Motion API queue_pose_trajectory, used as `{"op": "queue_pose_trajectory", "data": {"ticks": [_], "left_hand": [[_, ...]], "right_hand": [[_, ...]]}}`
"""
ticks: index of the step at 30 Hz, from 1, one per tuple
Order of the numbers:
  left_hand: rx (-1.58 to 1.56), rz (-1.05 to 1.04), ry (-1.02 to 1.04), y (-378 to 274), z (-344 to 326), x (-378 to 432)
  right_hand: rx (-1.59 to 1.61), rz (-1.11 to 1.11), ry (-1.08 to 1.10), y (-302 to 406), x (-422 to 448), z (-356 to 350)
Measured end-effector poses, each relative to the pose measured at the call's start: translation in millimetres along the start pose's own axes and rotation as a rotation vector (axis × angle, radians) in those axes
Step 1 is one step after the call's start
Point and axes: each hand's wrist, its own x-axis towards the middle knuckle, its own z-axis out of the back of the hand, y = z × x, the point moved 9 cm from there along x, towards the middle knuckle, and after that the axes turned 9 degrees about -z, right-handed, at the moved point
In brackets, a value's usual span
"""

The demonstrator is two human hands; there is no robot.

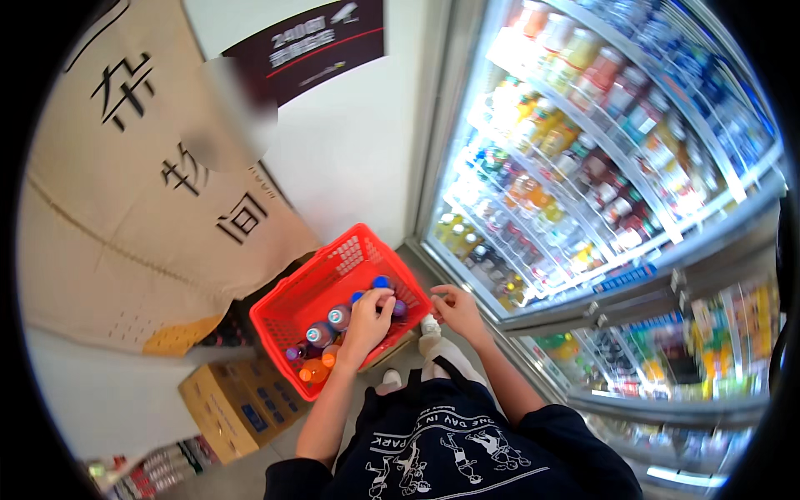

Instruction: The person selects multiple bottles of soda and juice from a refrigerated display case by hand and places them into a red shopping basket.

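Observation:
In front of me stands a red plastic shopping basket, with several drink bottles along its near side. My left hand is over the basket, its fingers bent close to a blue bottle cap. Whether it touches or grips a bottle there is hidden. Other bottles in the row include a purple-brown bottle with a pale cap and an orange drink bottle. Just outside the basket's right corner is my right hand, fingers loosely curled and apart, with nothing visible in it.
A lit drinks cooler with shelves of bottles rises at the right. A cloth curtain bearing writing hangs at the left. Cardboard cartons stand below it, left of the basket. An open-front chilled display extends along the right.

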Motion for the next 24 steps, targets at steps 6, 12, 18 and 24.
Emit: {"op": "queue_pose_trajectory", "data": {"ticks": [6, 12, 18, 24], "left_hand": [[-0.135, -0.055, 0.329, -37, -68, -33], [-0.145, -0.292, 0.568, -116, -152, -25], [-0.299, -0.533, 0.621, -255, -248, 1], [-0.133, -0.940, 0.349, -394, -308, 26]], "right_hand": [[0.046, 0.009, -0.323, -46, -67, 75], [0.052, 0.164, -0.821, -43, -161, 194], [0.177, 0.201, -1.220, -56, -248, 328], [0.073, 0.349, -1.267, -31, -246, 401]]}}
